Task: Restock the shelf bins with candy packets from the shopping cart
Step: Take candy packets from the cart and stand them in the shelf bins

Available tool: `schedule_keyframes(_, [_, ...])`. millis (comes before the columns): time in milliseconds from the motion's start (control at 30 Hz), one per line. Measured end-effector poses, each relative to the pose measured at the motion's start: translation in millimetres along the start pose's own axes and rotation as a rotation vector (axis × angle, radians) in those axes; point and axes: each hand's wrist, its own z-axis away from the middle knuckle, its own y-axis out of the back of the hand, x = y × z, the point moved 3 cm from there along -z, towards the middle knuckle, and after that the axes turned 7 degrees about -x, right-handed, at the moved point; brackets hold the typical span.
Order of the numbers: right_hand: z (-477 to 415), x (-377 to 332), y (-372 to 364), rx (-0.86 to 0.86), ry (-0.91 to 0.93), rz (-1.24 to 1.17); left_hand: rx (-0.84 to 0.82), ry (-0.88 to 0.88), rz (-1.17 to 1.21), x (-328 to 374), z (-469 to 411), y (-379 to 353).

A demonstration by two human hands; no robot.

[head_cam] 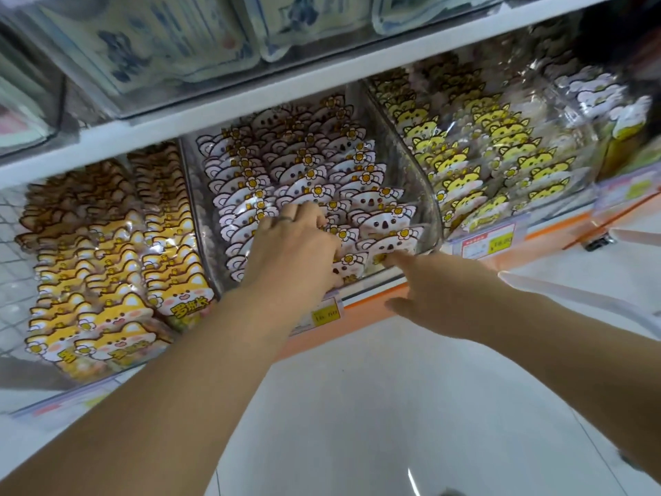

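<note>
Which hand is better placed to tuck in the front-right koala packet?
Right, probably. The right hand has a finger stretched onto that koala packet at the front corner, while the left hand lies over the middle rows.

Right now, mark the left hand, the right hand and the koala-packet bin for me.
left hand [297, 245]: head view, back of the hand.
right hand [440, 284]: head view, back of the hand.
koala-packet bin [411, 173]: head view, clear right side wall.
</note>
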Motion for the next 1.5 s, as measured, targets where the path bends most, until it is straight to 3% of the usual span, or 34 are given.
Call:
schedule_keyframes(233, [-36.0, -8.3, 0.9, -0.447, -0.107, -0.303, -0.115, -0.074, -0.109, 5.9, -8.8, -3.2])
schedule_keyframes(333, [-38.3, -10.3, -0.6, -0.477, -0.117, -0.433, -0.042, -0.046, -0.092, 7.8, -2.8, -3.5])
schedule_keyframes(500, [-32.1, -12.7, -11.5, -0.383, -0.157, -0.545, 0.169, 0.014, 0.078, 1.5, 16.5, -26.1])
schedule_keyframes(633, [-32.8, -14.4, -15.0, -0.239, -0.147, -0.550, 0.244, 0.044, 0.064, 0.8, 13.5, -33.1])
schedule_keyframes(800, [-17.2, -7.4, 1.5, -0.238, -0.113, -0.607, 0.143, 0.070, 0.038, 8.1, -4.8, -19.3])
schedule_keyframes(967, [14.8, 8.3, 29.1, 0.128, -0.064, -0.756, 0.112, 0.044, 0.105, 0.8, 6.9, -18.0])
schedule_keyframes(1033, [20.1, 1.4, 29.8, 0.154, -0.023, -0.671, 0.087, 0.040, 0.105, -2.7, 11.8, -17.0])
schedule_keyframes(1200, [-4.2, -7.2, 26.0, 0.069, -0.048, -0.155, 0.085, 0.089, 0.043, -2.7, 4.5, -20.3])
schedule_keyframes(1500, [-12.7, 4.8, 15.1, -0.068, -0.131, -0.122, 0.085, 0.113, 0.069, 3.2, -0.9, -23.7])
